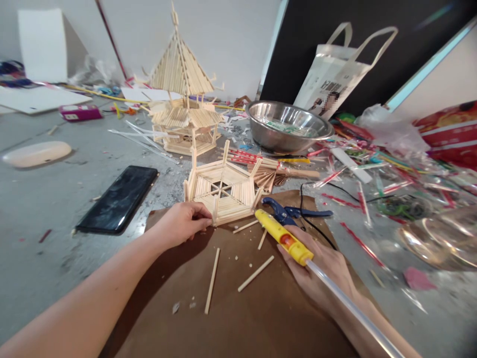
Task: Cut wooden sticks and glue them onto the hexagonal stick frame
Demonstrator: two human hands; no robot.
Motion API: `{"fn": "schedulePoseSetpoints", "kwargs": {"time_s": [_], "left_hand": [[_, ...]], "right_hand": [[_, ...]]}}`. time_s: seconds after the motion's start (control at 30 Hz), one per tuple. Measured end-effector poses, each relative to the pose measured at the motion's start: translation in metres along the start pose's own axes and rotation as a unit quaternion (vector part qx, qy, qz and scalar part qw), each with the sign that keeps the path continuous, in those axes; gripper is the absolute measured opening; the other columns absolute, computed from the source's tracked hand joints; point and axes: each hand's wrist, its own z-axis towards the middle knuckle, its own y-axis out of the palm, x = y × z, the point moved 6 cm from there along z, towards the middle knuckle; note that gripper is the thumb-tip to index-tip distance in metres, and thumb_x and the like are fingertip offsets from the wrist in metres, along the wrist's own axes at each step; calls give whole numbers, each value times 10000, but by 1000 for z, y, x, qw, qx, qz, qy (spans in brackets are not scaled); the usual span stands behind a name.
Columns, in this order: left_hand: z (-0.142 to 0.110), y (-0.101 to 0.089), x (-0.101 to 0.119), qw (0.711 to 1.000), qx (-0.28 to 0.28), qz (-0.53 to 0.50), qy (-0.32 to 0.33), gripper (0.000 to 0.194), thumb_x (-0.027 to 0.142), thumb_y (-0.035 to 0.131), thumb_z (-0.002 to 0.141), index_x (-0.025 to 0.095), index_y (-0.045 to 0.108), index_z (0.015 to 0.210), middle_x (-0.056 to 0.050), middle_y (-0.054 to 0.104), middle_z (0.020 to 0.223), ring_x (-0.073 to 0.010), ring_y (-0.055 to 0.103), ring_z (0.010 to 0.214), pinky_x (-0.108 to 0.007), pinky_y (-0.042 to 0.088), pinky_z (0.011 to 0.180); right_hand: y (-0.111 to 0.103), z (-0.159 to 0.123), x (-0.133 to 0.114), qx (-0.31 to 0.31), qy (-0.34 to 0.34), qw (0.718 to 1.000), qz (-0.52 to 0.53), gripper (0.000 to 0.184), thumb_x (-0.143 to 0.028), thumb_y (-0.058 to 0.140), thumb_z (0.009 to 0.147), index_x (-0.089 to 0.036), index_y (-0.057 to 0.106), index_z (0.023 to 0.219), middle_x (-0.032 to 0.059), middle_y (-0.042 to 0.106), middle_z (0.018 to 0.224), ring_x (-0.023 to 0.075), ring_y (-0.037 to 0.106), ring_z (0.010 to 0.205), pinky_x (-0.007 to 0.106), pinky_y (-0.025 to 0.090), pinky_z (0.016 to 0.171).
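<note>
A hexagonal frame of wooden sticks [238, 211] with short upright posts lies on a brown sheet [156, 323]. My left hand [184, 221] pinches its near corner, beside a short post; the fingertips are partly hidden. In my right hand [322, 266] is a yellow hot glue gun [270, 223], its nozzle close to the frame's near right corner. A clear glue stick [346, 298] sticks out of the gun's back. Loose cut sticks [212, 281] are scattered in front of the frame. Blue-handled cutters [281, 211] lie just behind the gun.
Behind the frame stands a tiered stick pagoda [182, 74]. A metal bowl [290, 141] and a white bag [331, 69] are at the back right. A black phone [119, 199] lies left. Plastic wrappers and scraps [391, 186] cover the right side. A black cord [324, 233] trails near the gun.
</note>
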Motion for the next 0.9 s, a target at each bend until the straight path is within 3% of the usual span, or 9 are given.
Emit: {"fn": "schedulePoseSetpoints", "kwargs": {"time_s": [0.9], "left_hand": [[-1,0,1,1000,-2,-4,3,201,330,479,667,167,558,754,27,554,555,-44,438,351,-142,335,327]], "right_hand": [[0,3,-5,9,4,1000,9,317,-271,426,727,-182,455,1031,23,633,735,137,589,555,212,443,507]]}}
